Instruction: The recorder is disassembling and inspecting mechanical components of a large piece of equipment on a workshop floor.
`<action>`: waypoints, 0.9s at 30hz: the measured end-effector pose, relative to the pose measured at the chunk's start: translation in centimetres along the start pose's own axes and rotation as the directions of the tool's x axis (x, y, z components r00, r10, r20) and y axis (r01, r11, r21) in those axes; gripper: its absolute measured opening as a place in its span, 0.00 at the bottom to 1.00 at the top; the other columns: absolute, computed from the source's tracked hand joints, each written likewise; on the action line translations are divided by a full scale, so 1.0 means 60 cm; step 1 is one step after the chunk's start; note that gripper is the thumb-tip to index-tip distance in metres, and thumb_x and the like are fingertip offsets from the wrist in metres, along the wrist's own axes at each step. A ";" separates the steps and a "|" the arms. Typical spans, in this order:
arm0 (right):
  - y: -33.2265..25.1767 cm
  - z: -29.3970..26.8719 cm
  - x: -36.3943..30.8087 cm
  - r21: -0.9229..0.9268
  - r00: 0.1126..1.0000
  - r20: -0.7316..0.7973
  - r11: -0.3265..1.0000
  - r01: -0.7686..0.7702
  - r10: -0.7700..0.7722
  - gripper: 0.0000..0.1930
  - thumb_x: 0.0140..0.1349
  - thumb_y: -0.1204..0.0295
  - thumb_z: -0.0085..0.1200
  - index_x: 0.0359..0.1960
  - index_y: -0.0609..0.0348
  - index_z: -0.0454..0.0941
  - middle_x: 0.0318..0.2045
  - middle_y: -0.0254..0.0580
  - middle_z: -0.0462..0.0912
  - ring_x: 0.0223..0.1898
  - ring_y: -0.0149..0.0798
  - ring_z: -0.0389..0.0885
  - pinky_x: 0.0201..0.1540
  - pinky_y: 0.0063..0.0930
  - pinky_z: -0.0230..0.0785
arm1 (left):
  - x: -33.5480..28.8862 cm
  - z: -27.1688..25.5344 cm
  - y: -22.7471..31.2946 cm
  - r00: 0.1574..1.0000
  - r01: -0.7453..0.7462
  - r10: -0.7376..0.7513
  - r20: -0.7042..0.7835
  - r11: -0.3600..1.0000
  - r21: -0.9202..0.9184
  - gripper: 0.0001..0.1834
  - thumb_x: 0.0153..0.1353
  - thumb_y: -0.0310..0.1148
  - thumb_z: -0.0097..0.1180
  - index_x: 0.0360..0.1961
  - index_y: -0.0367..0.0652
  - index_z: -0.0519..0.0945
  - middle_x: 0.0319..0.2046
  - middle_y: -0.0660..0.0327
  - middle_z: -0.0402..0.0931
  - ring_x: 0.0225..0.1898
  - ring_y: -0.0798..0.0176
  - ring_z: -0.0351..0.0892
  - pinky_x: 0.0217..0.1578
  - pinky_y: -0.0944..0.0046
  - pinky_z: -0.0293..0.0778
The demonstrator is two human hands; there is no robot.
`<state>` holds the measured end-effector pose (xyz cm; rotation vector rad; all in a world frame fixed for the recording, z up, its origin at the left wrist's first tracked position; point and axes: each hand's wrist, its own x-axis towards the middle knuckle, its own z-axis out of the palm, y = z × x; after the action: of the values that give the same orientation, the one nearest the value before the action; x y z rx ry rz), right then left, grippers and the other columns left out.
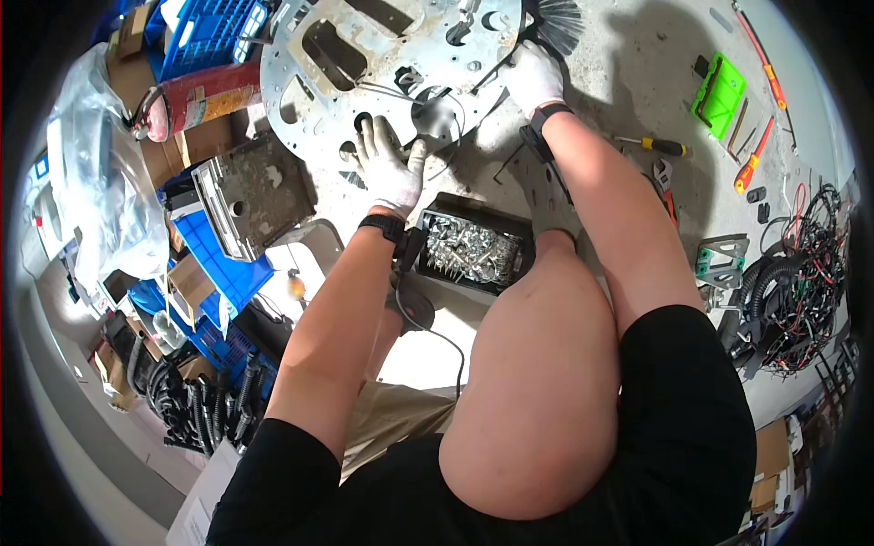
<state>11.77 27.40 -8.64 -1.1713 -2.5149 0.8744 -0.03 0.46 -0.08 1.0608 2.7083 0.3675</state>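
Observation:
A large round metal chassis plate with many cut-outs lies at the top of the head view. My left hand, in a white glove, is open, its fingers spread over the plate's near edge. My right hand, also gloved, is closed at the plate's right edge, beside a black bristle brush. A thin dark rod runs from the fingers of that hand; what they grip is partly hidden. Thin cables cross the plate. Between my arms stands a black bin of loose screws.
On the floor at right lie a yellow-black screwdriver, an adjustable wrench, a green hex-key case, red-orange screwdrivers and tangled cables. At left are a fire extinguisher, a metal box and blue crates.

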 end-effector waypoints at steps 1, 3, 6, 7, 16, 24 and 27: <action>0.000 0.000 0.002 -0.011 1.000 0.005 1.000 0.002 -0.002 0.16 0.58 0.60 0.60 0.37 0.60 0.87 0.46 0.46 0.84 0.52 0.51 0.81 0.56 0.46 0.74 | 0.000 -0.001 0.000 1.000 -0.002 0.002 0.000 1.000 -0.001 0.50 0.63 0.58 0.62 0.77 0.39 0.58 0.77 0.41 0.52 0.77 0.31 0.49 0.74 0.29 0.44; -0.002 0.000 0.003 -0.005 1.000 -0.010 1.000 -0.005 0.005 0.16 0.58 0.62 0.59 0.46 0.54 0.85 0.46 0.50 0.84 0.53 0.56 0.80 0.57 0.48 0.73 | -0.001 -0.003 0.002 1.000 -0.008 0.007 0.008 0.999 0.046 0.49 0.64 0.56 0.62 0.77 0.39 0.57 0.77 0.40 0.53 0.78 0.32 0.48 0.74 0.32 0.44; -0.005 -0.004 0.001 -0.078 0.995 0.062 0.995 -0.070 0.075 0.17 0.57 0.62 0.59 0.46 0.56 0.85 0.46 0.51 0.84 0.54 0.56 0.79 0.57 0.48 0.73 | -0.005 -0.007 0.005 0.999 0.018 -0.024 0.048 0.993 0.121 0.48 0.65 0.54 0.62 0.77 0.38 0.57 0.77 0.39 0.53 0.78 0.33 0.49 0.76 0.37 0.45; -0.006 -0.005 0.000 -0.057 0.998 0.047 0.998 -0.036 0.038 0.17 0.57 0.61 0.59 0.45 0.56 0.85 0.46 0.49 0.84 0.54 0.55 0.79 0.57 0.48 0.72 | -0.005 -0.008 0.004 0.999 0.025 -0.028 0.038 0.996 0.086 0.49 0.65 0.56 0.62 0.77 0.38 0.57 0.77 0.39 0.52 0.78 0.33 0.48 0.75 0.33 0.45; -0.007 -0.002 -0.003 -0.091 0.999 0.028 0.995 -0.029 0.031 0.15 0.57 0.56 0.61 0.38 0.53 0.88 0.49 0.41 0.84 0.55 0.47 0.79 0.58 0.49 0.69 | -0.004 -0.001 -0.001 1.000 -0.003 0.003 -0.003 0.999 0.032 0.50 0.62 0.57 0.63 0.77 0.39 0.58 0.77 0.41 0.53 0.77 0.31 0.49 0.72 0.27 0.47; -0.004 -0.007 -0.002 -0.130 0.998 0.056 0.991 0.016 -0.009 0.15 0.57 0.57 0.61 0.38 0.54 0.88 0.46 0.38 0.83 0.55 0.45 0.79 0.57 0.50 0.68 | -0.001 -0.011 0.011 0.998 0.029 -0.033 0.049 0.996 0.087 0.48 0.65 0.55 0.61 0.77 0.39 0.57 0.77 0.39 0.52 0.79 0.37 0.48 0.76 0.34 0.41; -0.005 -0.011 -0.005 -0.141 0.999 0.040 0.989 0.041 -0.035 0.15 0.59 0.57 0.61 0.39 0.53 0.87 0.46 0.38 0.83 0.55 0.45 0.79 0.58 0.50 0.67 | -0.002 -0.012 0.010 0.999 0.021 -0.022 0.042 0.999 0.038 0.48 0.65 0.55 0.61 0.77 0.38 0.57 0.77 0.38 0.52 0.78 0.36 0.48 0.76 0.35 0.41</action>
<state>12.05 27.31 -7.94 -1.1538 -2.6585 0.7248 0.22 0.72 0.77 1.0363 2.6968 0.2881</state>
